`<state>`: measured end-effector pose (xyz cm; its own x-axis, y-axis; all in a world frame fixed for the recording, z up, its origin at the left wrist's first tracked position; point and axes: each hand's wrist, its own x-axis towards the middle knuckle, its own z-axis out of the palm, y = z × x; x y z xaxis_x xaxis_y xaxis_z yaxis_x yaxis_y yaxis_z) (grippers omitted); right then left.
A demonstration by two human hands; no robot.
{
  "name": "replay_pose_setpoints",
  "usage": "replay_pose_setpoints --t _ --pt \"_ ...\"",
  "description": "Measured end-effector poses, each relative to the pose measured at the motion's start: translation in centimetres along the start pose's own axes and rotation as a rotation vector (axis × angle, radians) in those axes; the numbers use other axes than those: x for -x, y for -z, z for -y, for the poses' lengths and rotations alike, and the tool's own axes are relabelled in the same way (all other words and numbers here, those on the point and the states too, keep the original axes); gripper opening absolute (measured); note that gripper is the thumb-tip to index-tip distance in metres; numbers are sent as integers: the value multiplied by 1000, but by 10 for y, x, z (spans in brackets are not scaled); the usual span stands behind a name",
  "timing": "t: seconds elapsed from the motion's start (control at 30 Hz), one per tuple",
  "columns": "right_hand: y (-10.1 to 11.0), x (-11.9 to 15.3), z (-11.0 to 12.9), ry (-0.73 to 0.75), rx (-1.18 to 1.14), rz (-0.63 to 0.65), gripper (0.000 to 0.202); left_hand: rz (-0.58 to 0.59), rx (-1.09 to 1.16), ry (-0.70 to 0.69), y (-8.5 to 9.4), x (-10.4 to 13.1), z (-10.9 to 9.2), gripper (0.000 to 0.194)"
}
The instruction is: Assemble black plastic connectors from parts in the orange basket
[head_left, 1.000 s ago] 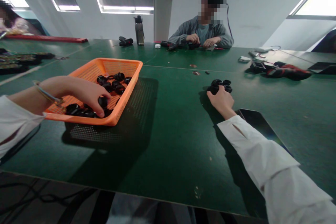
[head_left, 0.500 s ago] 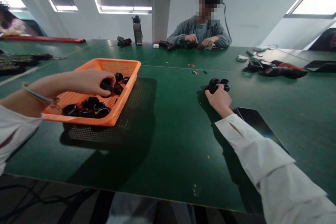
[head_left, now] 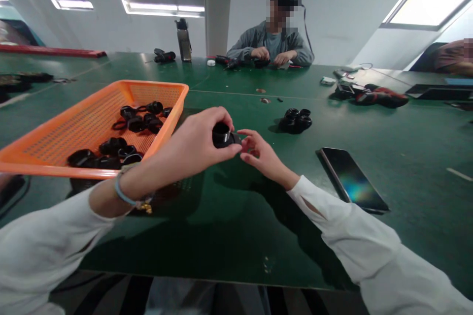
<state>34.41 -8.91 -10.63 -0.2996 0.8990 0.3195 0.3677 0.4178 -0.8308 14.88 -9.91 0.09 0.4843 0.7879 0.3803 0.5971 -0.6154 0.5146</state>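
My left hand (head_left: pixel 201 140) pinches a short black hollow plastic part (head_left: pixel 220 134) between thumb and fingers, its round opening tilted upward. It is held above the table, just right of the basket. My right hand (head_left: pixel 264 155) is beside the part's right end, thumb and fingers apart and curved; whether the fingertips touch it I cannot tell. Several similar black parts (head_left: pixel 136 123) lie loose in the orange plastic basket (head_left: pixel 74 108) at left. A tight cluster of black round parts (head_left: pixel 294 121) stands on the table beyond my right hand.
A phone (head_left: pixel 351 177) lies to the right on the green table (head_left: pixel 229 246). Across the table a person (head_left: pixel 273 44) works with both hands, near a bottle (head_left: pixel 184 40). Black and red items (head_left: pixel 369 94) lie at the far right.
My left hand has lifted a black part out of the basket and brought it to the right. My right hand has let go of the cluster and moved left toward that part.
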Motion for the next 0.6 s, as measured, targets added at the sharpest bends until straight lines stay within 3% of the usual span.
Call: replay_pose_setpoints --t 0.07,0.1,0.23,0.3,0.4,0.5,0.6 --pt "-12 3 3 6 -198 162 61 -27 166 110 -25 -1 5 18" --pt "-15 4 4 0 -250 182 64 -36 232 156 -37 -3 9 17" --pt "-19 4 5 -75 -257 60 48 -99 528 374 -80 -7 33 19" --pt "-17 2 5 -136 -205 25 37 -62 727 509 -93 -7 43 20" --pt "-15 -1 5 -189 -235 3 31 -63 881 576 -100 -5 53 15" --pt "-13 -2 3 -215 -321 0 34 -50 794 475 -97 -1 60 11" --pt "-12 -4 -1 -220 -393 -20 40 2 722 384 -94 4 62 25"
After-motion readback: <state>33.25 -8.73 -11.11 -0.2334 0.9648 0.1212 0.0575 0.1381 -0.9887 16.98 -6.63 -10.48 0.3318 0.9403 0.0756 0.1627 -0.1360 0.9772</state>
